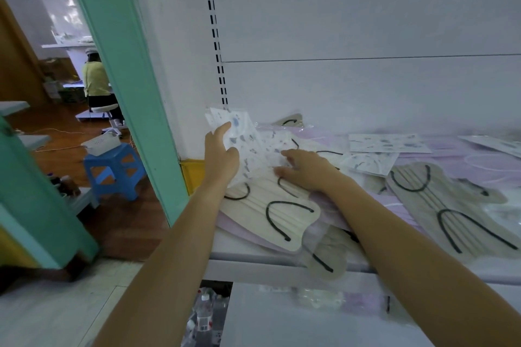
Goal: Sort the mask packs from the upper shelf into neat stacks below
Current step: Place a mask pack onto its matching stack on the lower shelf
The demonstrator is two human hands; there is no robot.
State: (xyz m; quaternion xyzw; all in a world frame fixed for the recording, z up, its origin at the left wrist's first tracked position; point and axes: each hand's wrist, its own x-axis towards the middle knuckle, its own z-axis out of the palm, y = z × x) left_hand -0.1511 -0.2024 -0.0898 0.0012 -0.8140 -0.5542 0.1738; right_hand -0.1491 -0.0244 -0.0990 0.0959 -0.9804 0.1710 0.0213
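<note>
We are at the left end of the white metal upper shelf (253, 251), where the mask packs lie in a loose, overlapping heap reaching from the left edge toward the right. Our left hand (220, 155) has its fingers closed round a clear plastic pack of white masks printed with small blue shapes (239, 132), tilting it up near the back-left corner against the white back panel (338, 22). Our right hand (304, 169) lies with fingers spread and flat, holding nothing, pressing on the heap just beside that pack, partly on a cream pleated mask pack with black ear loops (270, 211) that rests near the front-left corner. To do this step well, we judge it best to keep the right hand pinning the cream pack and the pale lilac packs (245, 231) under it, so the slippery wrappers do not slide off the front edge while the left hand draws the printed pack free; one beige pack (327, 259) already hangs over the front edge and looks ready to drop. We should gather like with like: more blue-printed packs (386, 144) lie toward the back of the shelf, further right, and a larger beige pack with black loops (451, 211) lies near the right. The lower white shelf (282, 318) holds only a few blurred packs (321, 298) at its back, not yet in neat stacks as far as we can tell.
</note>
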